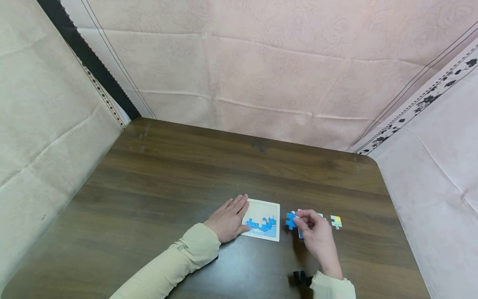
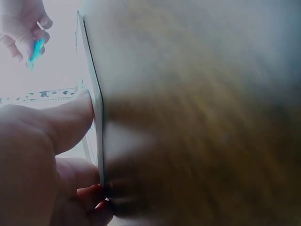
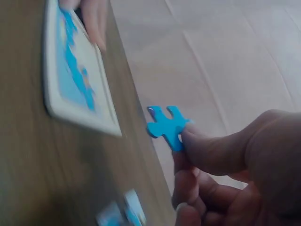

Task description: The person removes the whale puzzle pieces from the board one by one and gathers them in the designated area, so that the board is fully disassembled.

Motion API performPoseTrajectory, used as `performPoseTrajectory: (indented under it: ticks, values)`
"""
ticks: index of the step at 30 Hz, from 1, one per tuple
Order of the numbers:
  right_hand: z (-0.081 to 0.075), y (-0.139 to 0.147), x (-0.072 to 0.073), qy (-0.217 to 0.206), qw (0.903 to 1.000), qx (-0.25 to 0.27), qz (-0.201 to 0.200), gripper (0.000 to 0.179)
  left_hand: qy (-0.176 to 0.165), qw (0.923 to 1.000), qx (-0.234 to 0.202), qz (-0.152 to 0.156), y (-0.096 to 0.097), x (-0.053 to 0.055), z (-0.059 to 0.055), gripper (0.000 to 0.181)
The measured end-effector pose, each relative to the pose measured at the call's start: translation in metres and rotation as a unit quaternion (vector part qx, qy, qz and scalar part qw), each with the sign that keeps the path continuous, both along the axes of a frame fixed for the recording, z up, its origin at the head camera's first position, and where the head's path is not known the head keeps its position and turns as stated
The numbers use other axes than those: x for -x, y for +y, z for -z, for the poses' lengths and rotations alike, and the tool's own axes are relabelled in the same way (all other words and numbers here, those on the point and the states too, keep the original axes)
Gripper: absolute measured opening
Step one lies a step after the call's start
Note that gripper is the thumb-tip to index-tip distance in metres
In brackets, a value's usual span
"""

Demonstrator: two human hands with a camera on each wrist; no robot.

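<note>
A square puzzle board with a pale raised rim lies on the table, blue pieces fitted along its lower part. My left hand rests flat over the board's left edge, fingers extended and thumb on the lower left. To the right of the board, my right hand pinches a blue jigsaw piece between thumb and fingers, held above the table. Partly hidden under that hand are more puzzle pieces. A yellow and blue piece lies further right.
The dark wooden table has rounded far corners. Pale patterned cloth hangs behind it and on both sides. A small black object shows beside the right sleeve.
</note>
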State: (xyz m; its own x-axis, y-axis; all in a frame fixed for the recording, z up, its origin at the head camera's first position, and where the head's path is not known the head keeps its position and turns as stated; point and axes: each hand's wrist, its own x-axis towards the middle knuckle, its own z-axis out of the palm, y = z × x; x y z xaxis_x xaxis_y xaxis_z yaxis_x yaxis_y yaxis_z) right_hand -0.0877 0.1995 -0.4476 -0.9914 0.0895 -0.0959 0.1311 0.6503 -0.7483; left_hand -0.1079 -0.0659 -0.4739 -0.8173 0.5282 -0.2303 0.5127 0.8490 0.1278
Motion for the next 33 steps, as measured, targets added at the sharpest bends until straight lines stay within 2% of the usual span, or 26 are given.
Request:
performPoseTrajectory:
  ticks: [8,14,21,33]
  values:
    - [0.001,0.047,-0.006,-0.02,0.9979,-0.044,0.043,0.019,0.0,1.0,-0.004,-0.001,0.001,-0.001,0.0,0.075]
    - [0.005,0.069,-0.011,-0.048,0.9939,-0.073,0.067,0.021,0.003,1.0,-0.008,0.004,0.0,-0.001,0.0,0.075]
    - [0.01,0.074,-0.013,-0.073,0.9912,-0.085,0.07,0.022,0.003,0.9999,-0.009,0.006,-0.001,-0.001,0.0,0.075]
    - [0.018,0.072,-0.011,-0.07,0.9895,-0.099,0.08,0.023,-0.003,0.9999,-0.013,0.003,-0.001,-0.002,0.0,0.075]
